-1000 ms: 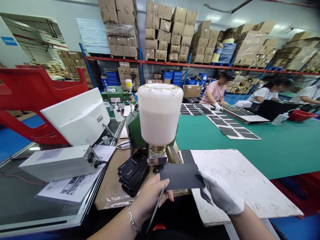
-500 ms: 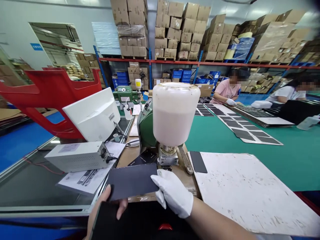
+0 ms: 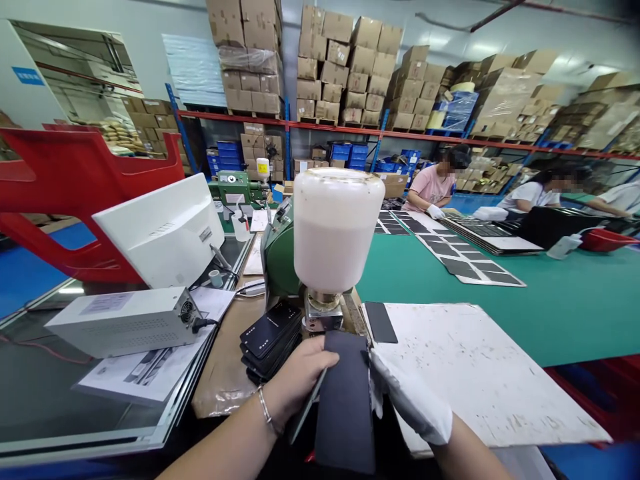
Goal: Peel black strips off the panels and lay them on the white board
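Note:
A dark, flat rectangular panel (image 3: 345, 407) stands lengthwise before me, its far end close to the metal block (image 3: 321, 315) under a machine's bottle. My bare left hand (image 3: 300, 370), a bracelet on its wrist, grips the panel's left edge with the thumb on top. Another thin sheet (image 3: 307, 407) shows under that hand. My right hand (image 3: 413, 400), in a white glove, is closed along the panel's right edge; its fingertips are partly hidden. Left of the block lies a stack of black pieces (image 3: 273, 333) with small holes and marks.
A big translucent bottle (image 3: 337, 233) of whitish liquid tops the green machine (image 3: 280, 260). To the right, a stained white board (image 3: 470, 373) bears one dark panel (image 3: 383, 323). At left are a white monitor (image 3: 165, 233) and a power box (image 3: 125, 320). Co-workers (image 3: 433, 183) sit across the green table (image 3: 415, 267).
The panel has turned from crosswise to lengthwise and moved right, with both hands still on it. My left hand has come up from beneath. The view has shifted, and the black stack shows more fully.

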The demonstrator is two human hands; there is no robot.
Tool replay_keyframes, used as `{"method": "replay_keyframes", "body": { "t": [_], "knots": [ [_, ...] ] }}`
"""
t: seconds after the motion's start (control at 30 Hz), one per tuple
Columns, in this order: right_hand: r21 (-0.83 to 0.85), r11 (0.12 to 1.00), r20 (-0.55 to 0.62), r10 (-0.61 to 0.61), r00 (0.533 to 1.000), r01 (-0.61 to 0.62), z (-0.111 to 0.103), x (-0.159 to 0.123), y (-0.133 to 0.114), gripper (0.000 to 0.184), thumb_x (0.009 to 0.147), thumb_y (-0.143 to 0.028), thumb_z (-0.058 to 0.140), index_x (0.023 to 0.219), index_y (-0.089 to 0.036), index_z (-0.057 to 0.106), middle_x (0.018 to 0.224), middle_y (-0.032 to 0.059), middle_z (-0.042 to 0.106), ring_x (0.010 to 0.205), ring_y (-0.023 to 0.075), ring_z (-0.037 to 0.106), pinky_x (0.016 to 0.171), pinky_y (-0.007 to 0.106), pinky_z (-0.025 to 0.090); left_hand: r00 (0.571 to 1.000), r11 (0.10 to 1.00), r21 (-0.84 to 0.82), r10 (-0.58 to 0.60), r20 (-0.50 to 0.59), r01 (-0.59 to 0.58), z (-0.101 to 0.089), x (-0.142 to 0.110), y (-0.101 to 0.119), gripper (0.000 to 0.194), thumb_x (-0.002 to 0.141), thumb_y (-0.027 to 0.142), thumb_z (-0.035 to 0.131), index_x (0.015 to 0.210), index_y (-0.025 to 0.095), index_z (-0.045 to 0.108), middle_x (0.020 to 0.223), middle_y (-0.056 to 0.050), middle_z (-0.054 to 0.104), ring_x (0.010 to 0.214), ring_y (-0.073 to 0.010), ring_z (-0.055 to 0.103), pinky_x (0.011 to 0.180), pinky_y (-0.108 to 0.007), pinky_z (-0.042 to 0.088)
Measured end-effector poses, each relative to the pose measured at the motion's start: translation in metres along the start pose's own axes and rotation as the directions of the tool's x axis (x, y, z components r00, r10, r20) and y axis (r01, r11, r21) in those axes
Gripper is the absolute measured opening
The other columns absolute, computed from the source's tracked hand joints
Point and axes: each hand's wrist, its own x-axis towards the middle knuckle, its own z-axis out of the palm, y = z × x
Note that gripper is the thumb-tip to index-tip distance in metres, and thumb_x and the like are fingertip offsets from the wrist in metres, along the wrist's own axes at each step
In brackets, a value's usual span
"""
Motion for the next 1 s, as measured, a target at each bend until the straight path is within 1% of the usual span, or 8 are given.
{"method": "replay_keyframes", "body": {
  "t": [0.1, 0.2, 0.47, 0.57, 0.7, 0.8, 0.9, 1.0],
  "knots": [
    [-0.056, 0.998, -0.091, -0.040, 0.995, 0.035, 0.003, -0.001, -0.006, 0.053, 0.080, -0.064, 0.048, 0.105, -0.020, 0.065, 0.110, 0.0085, 0.065, 0.108, 0.0243, 0.056, 0.091, 0.038, 0.045, 0.999, 0.999, -0.029, 0.020, -0.047, -0.021, 0.010, 0.008, -0.002, 0.015, 0.071, 0.012, 0.049, 0.067, 0.015, 0.063, 0.045, 0.005, 0.052, 0.037, -0.0061, 0.043, 0.042, -0.017, 0.035],
    [-0.096, 0.992, 0.000, -0.087, 0.996, 0.086, 0.018, 0.001, -0.021, 0.050, 0.085, -0.061, 0.042, 0.113, -0.024, 0.062, 0.120, 0.0053, 0.061, 0.116, 0.0239, 0.051, 0.102, 0.042, 0.036, 0.993, 0.997, -0.062, 0.035, -0.115, -0.042, 0.002, -0.001, -0.002, 0.012, 0.073, 0.016, 0.050, 0.075, 0.017, 0.062, 0.048, 0.006, 0.054, 0.037, -0.0066, 0.043, 0.042, -0.018, 0.036],
    [-0.084, 0.982, 0.285, -0.140, 0.948, 0.170, 0.087, 0.032, -0.050, 0.043, 0.086, -0.055, 0.044, 0.098, -0.020, 0.067, 0.098, 0.0054, 0.067, 0.095, 0.0222, 0.059, 0.091, 0.039, 0.045, 0.925, 0.993, -0.053, 0.079, -0.373, -0.106, -0.062, -0.055, 0.004, 0.031, 0.069, 0.028, 0.067, 0.098, 0.016, 0.066, 0.067, -0.003, 0.068, 0.064, -0.0209, 0.064, 0.058, -0.028, 0.050],
    [-0.005, 0.990, 0.400, -0.124, 0.908, 0.138, 0.095, 0.042, -0.054, 0.032, 0.082, -0.046, 0.056, 0.092, -0.018, 0.066, 0.088, 0.0035, 0.066, 0.086, 0.0191, 0.059, 0.078, 0.033, 0.048, 0.930, 0.985, -0.091, 0.106, -0.351, -0.146, -0.068, -0.067, 0.003, 0.032, 0.067, 0.027, 0.071, 0.096, 0.016, 0.069, 0.075, -0.006, 0.071, 0.069, -0.0219, 0.065, 0.067, -0.031, 0.051],
    [-0.097, 0.992, 0.324, -0.045, 0.945, 0.081, 0.082, 0.040, -0.047, 0.022, 0.064, -0.026, 0.074, 0.076, -0.015, 0.058, 0.065, -0.0032, 0.057, 0.059, 0.0103, 0.052, 0.054, 0.022, 0.042, 0.977, 0.995, 0.054, 0.096, -0.192, -0.087, -0.059, -0.063, -0.006, 0.024, 0.071, 0.030, 0.070, 0.087, 0.013, 0.073, 0.071, -0.007, 0.071, 0.064, -0.0189, 0.062, 0.061, -0.026, 0.046],
    [-0.115, 0.992, 0.173, 0.062, 0.983, -0.043, 0.057, 0.029, -0.037, 0.021, 0.064, -0.021, 0.071, 0.071, -0.017, 0.051, 0.055, -0.0065, 0.050, 0.046, 0.0072, 0.045, 0.044, 0.019, 0.034, 1.000, 0.963, 0.268, 0.008, -0.008, -0.005, -0.052, -0.050, -0.024, 0.018, 0.074, 0.027, 0.066, 0.082, 0.013, 0.073, 0.074, -0.005, 0.070, 0.067, -0.0183, 0.061, 0.062, -0.025, 0.043],
    [0.006, 0.999, -0.020, 0.042, 0.999, -0.042, 0.024, 0.015, -0.031, 0.025, 0.064, -0.023, 0.072, 0.070, -0.017, 0.048, 0.059, -0.0053, 0.052, 0.052, 0.0089, 0.049, 0.047, 0.020, 0.037, 0.990, 0.916, 0.399, -0.091, 0.107, 0.041, -0.048, -0.033, -0.041, 0.013, 0.069, 0.017, 0.064, 0.080, 0.014, 0.072, 0.075, -0.002, 0.069, 0.067, -0.0178, 0.059, 0.060, -0.024, 0.041],
    [0.174, 0.985, -0.105, 0.003, 0.994, 0.016, -0.009, 0.002, -0.028, 0.024, 0.064, -0.026, 0.074, 0.071, -0.017, 0.053, 0.067, -0.0024, 0.059, 0.062, 0.0121, 0.055, 0.059, 0.024, 0.043, 0.995, 0.934, 0.357, -0.049, 0.092, 0.013, -0.041, -0.013, -0.043, 0.017, 0.066, 0.010, 0.060, 0.080, 0.015, 0.069, 0.071, 0.000, 0.067, 0.063, -0.0153, 0.057, 0.056, -0.022, 0.039]
  ]
}}
